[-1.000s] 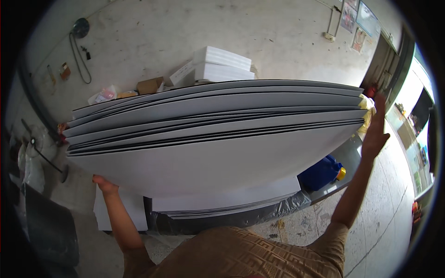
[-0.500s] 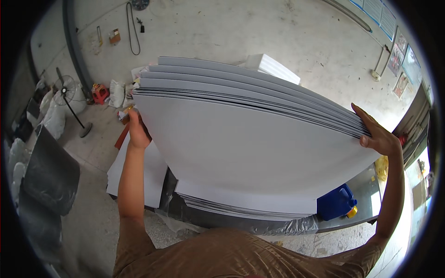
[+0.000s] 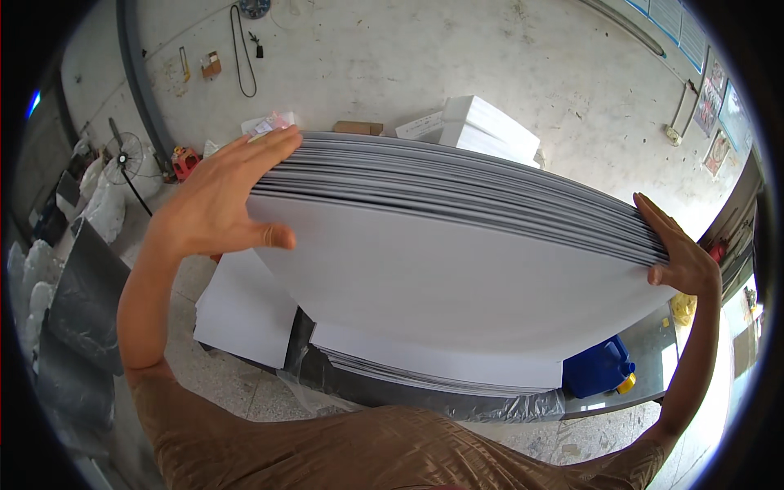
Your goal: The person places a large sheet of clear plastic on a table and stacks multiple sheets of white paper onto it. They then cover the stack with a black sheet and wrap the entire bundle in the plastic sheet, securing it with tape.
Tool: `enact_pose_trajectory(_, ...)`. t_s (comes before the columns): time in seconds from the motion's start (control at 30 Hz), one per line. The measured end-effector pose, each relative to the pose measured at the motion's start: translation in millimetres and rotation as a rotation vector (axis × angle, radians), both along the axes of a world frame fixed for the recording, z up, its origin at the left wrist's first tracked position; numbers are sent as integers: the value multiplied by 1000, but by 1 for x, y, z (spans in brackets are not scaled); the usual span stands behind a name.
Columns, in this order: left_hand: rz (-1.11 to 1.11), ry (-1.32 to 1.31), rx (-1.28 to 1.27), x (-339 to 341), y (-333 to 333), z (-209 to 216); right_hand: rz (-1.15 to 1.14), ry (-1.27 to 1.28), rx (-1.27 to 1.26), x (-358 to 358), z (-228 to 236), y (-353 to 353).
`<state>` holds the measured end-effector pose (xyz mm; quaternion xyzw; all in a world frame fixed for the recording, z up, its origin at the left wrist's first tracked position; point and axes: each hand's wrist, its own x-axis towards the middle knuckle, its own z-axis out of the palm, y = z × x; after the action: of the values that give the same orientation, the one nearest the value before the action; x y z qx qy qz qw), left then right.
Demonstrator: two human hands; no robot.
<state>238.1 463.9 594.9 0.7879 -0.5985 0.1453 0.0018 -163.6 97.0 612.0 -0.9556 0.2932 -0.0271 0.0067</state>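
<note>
A thick stack of large pale-grey sheets (image 3: 457, 253) stands tilted on edge before me, its layered top edges facing up. My left hand (image 3: 212, 196) is closed over its upper left corner, fingers across the top edges and thumb against the near face. At the upper right corner my right hand (image 3: 688, 263) grips the same stack, thumb in front and fingers along the side. Below it, a flat pile of white sheets (image 3: 457, 361) lies on the dark table (image 3: 649, 347). The lower back of the held stack is hidden.
More white sheets (image 3: 245, 314) lie at the left. A blue jug (image 3: 596, 367) with a yellow cap stands right. Behind are a white foam block (image 3: 490, 131) and a brown box (image 3: 358, 128). A standing fan (image 3: 124, 158) and dark sheets (image 3: 90, 302) are far left.
My left hand has moved up from the left side onto the upper left corner. The fanned sheets have come together into an evener stack. My right hand keeps its hold.
</note>
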Motion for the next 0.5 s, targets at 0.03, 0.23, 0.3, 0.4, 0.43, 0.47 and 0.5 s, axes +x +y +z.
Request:
enact_pose_trajectory(0.03, 7, -44, 4, 1, 1, 0, 39, 0, 8, -4, -1, -4)
enact_pose_trajectory(0.23, -133, 216, -178, 27, 2, 0, 56, -66, 33, -4, -5, 7)
enact_pose_trajectory(0.3, -226, 521, -352, 45, 9, -16, 52, -105, 7, -4, -3, 14)
enact_pose_trajectory(0.4, -464, 961, -974, 66, 21, -69, -31, -197, -25, 0, -14, 25)
enact_pose_trajectory(0.43, -558, 1212, -943, 85, 27, -113, 5, -221, -19, -1, -12, 26)
enact_pose_trajectory(0.47, -618, 1460, -915, 105, 37, -156, 39, -241, -6, -2, -12, 24)
enact_pose_trajectory(0.5, -690, 1667, -926, 119, 36, -200, 52, -253, 0, -6, -10, 22)
